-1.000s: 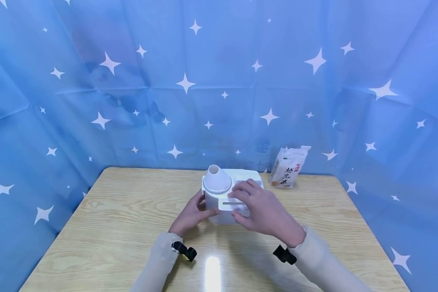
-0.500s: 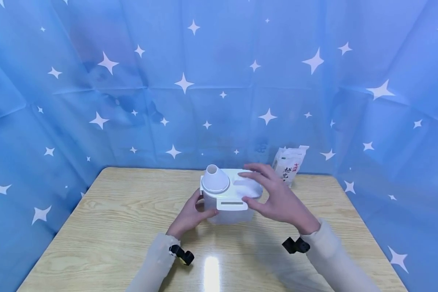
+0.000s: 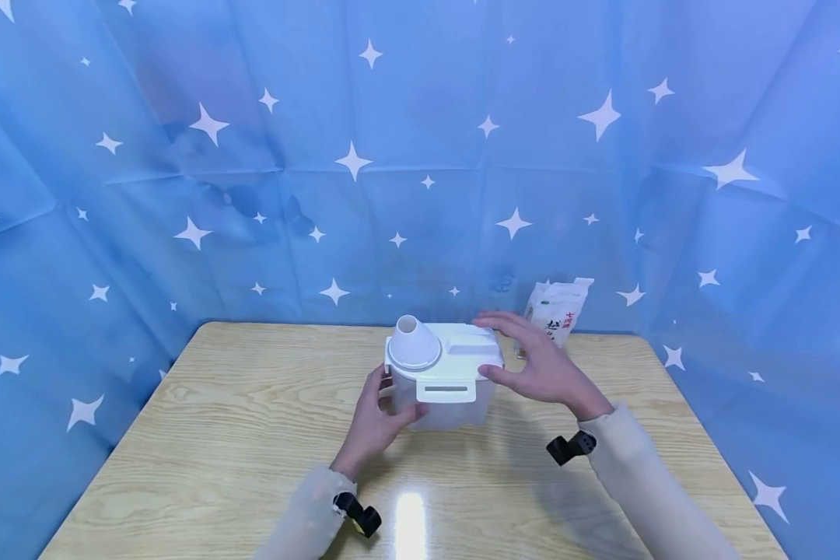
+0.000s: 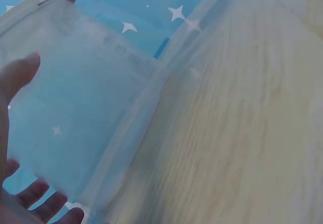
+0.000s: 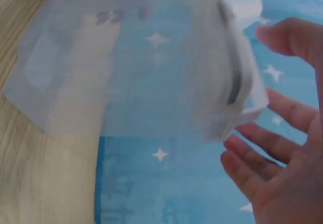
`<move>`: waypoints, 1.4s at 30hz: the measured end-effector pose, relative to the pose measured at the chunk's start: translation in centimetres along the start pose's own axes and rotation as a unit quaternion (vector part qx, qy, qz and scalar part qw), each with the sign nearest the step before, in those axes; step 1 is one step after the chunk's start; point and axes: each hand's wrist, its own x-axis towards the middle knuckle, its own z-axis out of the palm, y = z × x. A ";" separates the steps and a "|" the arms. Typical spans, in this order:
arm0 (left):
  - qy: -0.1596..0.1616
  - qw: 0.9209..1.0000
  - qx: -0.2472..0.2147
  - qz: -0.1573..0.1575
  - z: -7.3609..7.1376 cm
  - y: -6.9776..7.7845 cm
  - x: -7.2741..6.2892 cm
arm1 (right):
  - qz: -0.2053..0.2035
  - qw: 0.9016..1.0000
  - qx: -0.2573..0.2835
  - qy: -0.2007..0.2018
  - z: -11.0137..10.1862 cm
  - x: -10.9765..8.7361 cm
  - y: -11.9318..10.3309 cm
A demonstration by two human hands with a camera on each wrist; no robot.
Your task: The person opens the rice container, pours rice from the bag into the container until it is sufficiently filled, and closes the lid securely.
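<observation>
A translucent plastic storage container stands on the table, with a white lid on top. On the lid's left part sits a white cone-shaped spout, and a slotted tab is at the front. My left hand holds the container's left side, thumb on the front and fingers round the far side. My right hand is at the lid's right end, fingers spread behind it and thumb near its front edge. In the right wrist view its fingertips are at the lid's rim, and the thumb appears apart from it.
A white bag with printed characters stands at the back right of the wooden table, partly behind my right hand. A blue curtain with white stars hangs behind and around the table.
My right hand has moved rightward from over the lid's front tab to its right end, uncovering the tab and lid top. My left hand keeps its place at the container.
</observation>
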 end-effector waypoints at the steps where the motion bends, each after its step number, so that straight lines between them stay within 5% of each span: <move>1: 0.004 1.000 0.000 0.002 0.1 0.0 0.0 | 0.001 1.000 0.006 -0.006 0.0 0.1 0.2; 8: 0.017 1.000 0.005 0.015 0.8 -0.4 0.0 | 0.030 0.998 0.028 -0.037 0.3 0.0 1.2; 24: -0.002 1.000 0.015 0.008 0.0 -0.8 0.4 | 0.038 0.998 0.038 -0.024 0.9 -0.2 1.2; 42: -0.108 0.994 0.006 -0.011 -2.5 -1.5 2.8 | 0.090 0.995 -0.036 0.029 1.8 -1.4 -2.3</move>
